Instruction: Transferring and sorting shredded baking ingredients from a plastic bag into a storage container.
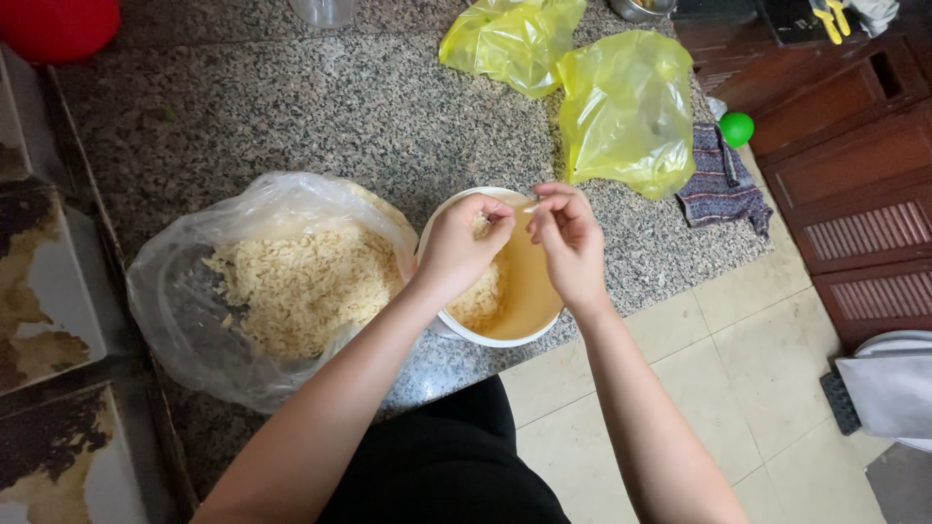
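A speckled grey granite bench [320, 107] carried everything, its front edge meeting a pale tiled floor [777, 408]. On its left part lay a big clear plastic bag [184, 291], open and sagging, heaped with small pale yellow sprouts [291, 286]. Towards the back right sat two crumpled yellow plastic bags [621, 107], touching each other, with a dark striped cloth [723, 184] just beside them and a small green ball [736, 128] at the cloth's far end. Just right of the clear bag, at the bench's near edge, stood a round white bowl [505, 335] holding more of the sprouts on its left side. Over the bowl the left hand [456, 247] was curled, its fingers bunched around a few sprouts, while the right hand [571, 243] pinched a single thin sprout piece [530, 206] between thumb and forefinger, the two hands nearly touching.
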